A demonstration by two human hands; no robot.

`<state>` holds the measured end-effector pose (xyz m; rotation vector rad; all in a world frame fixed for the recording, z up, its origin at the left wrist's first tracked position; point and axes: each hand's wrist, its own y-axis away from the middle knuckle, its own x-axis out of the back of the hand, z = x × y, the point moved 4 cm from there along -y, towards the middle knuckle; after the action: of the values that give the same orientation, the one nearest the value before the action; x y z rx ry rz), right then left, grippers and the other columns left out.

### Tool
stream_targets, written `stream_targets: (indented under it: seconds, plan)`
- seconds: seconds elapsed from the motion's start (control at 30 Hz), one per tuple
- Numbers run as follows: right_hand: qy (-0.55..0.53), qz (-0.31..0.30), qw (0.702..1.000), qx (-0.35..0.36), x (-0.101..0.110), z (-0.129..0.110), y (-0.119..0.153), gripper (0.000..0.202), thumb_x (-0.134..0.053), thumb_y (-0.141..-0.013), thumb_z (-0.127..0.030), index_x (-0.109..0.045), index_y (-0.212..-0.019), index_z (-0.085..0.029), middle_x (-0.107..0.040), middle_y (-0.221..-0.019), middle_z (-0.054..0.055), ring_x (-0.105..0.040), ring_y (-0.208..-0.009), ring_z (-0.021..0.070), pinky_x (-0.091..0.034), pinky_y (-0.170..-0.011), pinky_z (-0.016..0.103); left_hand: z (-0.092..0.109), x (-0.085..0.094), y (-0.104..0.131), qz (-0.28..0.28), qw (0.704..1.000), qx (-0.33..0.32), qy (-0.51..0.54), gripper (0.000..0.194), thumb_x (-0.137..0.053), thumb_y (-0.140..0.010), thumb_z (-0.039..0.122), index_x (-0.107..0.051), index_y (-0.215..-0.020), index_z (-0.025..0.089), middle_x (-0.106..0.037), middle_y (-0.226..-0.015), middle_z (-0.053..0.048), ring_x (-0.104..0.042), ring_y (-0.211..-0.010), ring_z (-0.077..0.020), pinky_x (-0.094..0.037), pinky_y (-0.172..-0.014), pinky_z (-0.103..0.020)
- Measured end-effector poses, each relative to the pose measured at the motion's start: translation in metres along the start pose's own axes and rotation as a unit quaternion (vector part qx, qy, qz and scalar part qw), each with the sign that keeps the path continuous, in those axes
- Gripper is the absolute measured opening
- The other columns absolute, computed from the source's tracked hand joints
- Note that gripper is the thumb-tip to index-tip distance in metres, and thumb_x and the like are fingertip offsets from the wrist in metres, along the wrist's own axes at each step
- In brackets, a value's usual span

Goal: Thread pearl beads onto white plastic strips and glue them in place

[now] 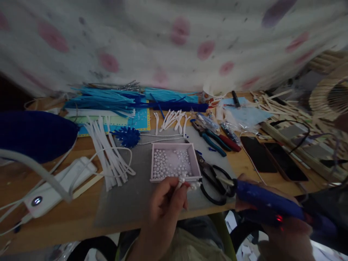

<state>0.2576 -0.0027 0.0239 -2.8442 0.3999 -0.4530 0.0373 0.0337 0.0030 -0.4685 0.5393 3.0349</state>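
Note:
Near the table's front edge, my left hand (170, 201) pinches a small white stem with pearl beads (182, 178) at its tips. Just beyond it is a pale pink box (174, 146) with loose pearl beads (160, 165) inside. My right hand (288, 232), slightly blurred, grips a blue glue gun (268, 197) with a glowing red light. Its nozzle points left, over the handles of black scissors (213, 177), apart from the beaded stem. Several similar white stems (174, 120) lie behind the box.
White pipe cleaners (106, 156), a blue tinsel pompom (127, 137) and a white power strip (59, 188) lie left. Blue pipe cleaners (103, 99) are piled behind. Pliers (214, 139), two phones (258, 154) and wooden sticks (282, 108) are on the right. A patterned curtain (152, 43) hangs behind.

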Motion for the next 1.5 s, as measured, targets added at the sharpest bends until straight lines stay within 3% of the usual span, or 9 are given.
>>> stream_targets:
  seconds: [0.1, 0.33, 0.53, 0.67, 0.9, 1.03, 1.17, 1.3, 1.5]
  plan:
    - [-0.073, -0.080, 0.992, 0.068, -0.020, -0.009, -0.012, 0.064, -0.049, -0.087, -0.081, -0.073, -0.061, -0.028, -0.062, -0.049, 0.001, -0.052, -0.051, 0.0199, -0.045, -0.053, 0.033, 0.004, 0.002, 0.003, 0.025, 1.000, 0.006, 0.011, 0.013, -0.085, -0.077, 0.032, -0.077, -0.078, 0.022, -0.062, -0.058, 0.005, -0.055, -0.057, -0.0082, -0.045, -0.059, -0.016]
    - [-0.053, -0.100, 0.991, 0.069, -0.028, -0.008, -0.018, 0.068, -0.046, -0.088, -0.082, -0.067, -0.056, -0.026, -0.058, -0.048, 0.001, -0.051, -0.048, 0.0190, -0.039, -0.047, 0.033, 0.006, 0.006, 0.003, 0.040, 0.999, 0.007, 0.003, 0.007, -0.083, -0.076, 0.025, -0.076, -0.077, 0.022, -0.064, -0.059, 0.005, -0.059, -0.058, -0.0092, -0.049, -0.060, -0.016]
    - [-0.054, -0.050, 0.996, 0.058, -0.028, -0.007, -0.012, 0.058, -0.054, -0.087, -0.078, -0.072, -0.063, -0.029, -0.060, -0.043, -0.003, -0.051, -0.044, 0.0184, -0.046, -0.057, 0.034, 0.004, 0.008, 0.003, 0.040, 0.999, 0.004, -0.001, 0.005, -0.080, -0.079, 0.025, -0.075, -0.079, 0.023, -0.063, -0.059, 0.005, -0.061, -0.059, -0.0105, -0.051, -0.063, -0.017]
    - [-0.071, -0.005, 0.997, 0.031, -0.024, 0.001, -0.003, 0.049, -0.058, -0.086, -0.076, -0.080, -0.086, -0.033, -0.064, -0.047, -0.004, -0.060, -0.054, 0.0217, -0.051, -0.074, 0.037, 0.003, 0.010, 0.003, 0.031, 0.999, -0.003, -0.017, 0.007, -0.079, -0.081, 0.028, -0.074, -0.080, 0.022, -0.064, -0.060, 0.003, -0.061, -0.059, -0.0120, -0.051, -0.062, -0.019]
    - [-0.060, -0.022, 0.997, 0.051, -0.019, 0.001, -0.005, 0.048, -0.059, -0.087, -0.074, -0.081, -0.095, -0.032, -0.065, -0.047, -0.002, -0.061, -0.054, 0.0231, -0.050, -0.064, 0.037, 0.003, 0.010, 0.002, 0.015, 1.000, 0.008, -0.015, 0.012, -0.082, -0.078, 0.030, -0.074, -0.079, 0.022, -0.063, -0.059, 0.004, -0.060, -0.059, -0.0114, -0.048, -0.059, -0.019]
    - [-0.040, -0.004, 0.998, 0.043, -0.013, 0.013, 0.003, 0.054, -0.056, -0.086, -0.078, -0.081, -0.094, -0.031, -0.066, -0.051, -0.001, -0.066, -0.064, 0.0262, -0.053, -0.078, 0.042, 0.003, 0.011, 0.002, 0.025, 0.999, 0.021, -0.007, 0.010, -0.081, -0.078, 0.029, -0.074, -0.080, 0.022, -0.065, -0.061, 0.004, -0.060, -0.060, -0.0112, -0.048, -0.060, -0.018]
    - [-0.012, 0.002, 0.999, 0.037, -0.010, 0.021, 0.009, 0.061, -0.050, -0.088, -0.079, -0.075, -0.068, -0.027, -0.071, -0.060, 0.003, -0.069, -0.082, 0.0294, -0.046, -0.102, 0.048, 0.003, 0.011, 0.000, 0.008, 1.000, 0.016, -0.011, 0.011, -0.080, -0.079, 0.031, -0.074, -0.077, 0.022, -0.062, -0.059, 0.005, -0.057, -0.059, -0.0102, -0.045, -0.059, -0.018]
    - [-0.042, -0.045, 0.996, 0.072, -0.019, 0.009, 0.000, 0.056, -0.052, -0.092, -0.072, -0.074, -0.067, -0.027, -0.068, -0.055, 0.000, -0.063, -0.062, 0.0222, -0.053, -0.078, 0.038, 0.003, 0.010, -0.002, -0.002, 1.000, 0.013, 0.005, 0.014, -0.082, -0.079, 0.033, -0.075, -0.077, 0.022, -0.061, -0.060, 0.005, -0.056, -0.060, -0.0099, -0.045, -0.061, -0.018]
    - [-0.024, -0.097, 0.994, 0.053, -0.030, -0.005, -0.013, 0.064, -0.048, -0.088, -0.079, -0.068, -0.059, -0.026, -0.060, -0.049, 0.002, -0.055, -0.052, 0.0217, -0.043, -0.054, 0.036, 0.001, 0.009, -0.004, -0.003, 1.000, 0.014, 0.024, 0.015, -0.084, -0.079, 0.037, -0.077, -0.077, 0.023, -0.061, -0.059, 0.004, -0.056, -0.059, -0.0104, -0.044, -0.060, -0.019]
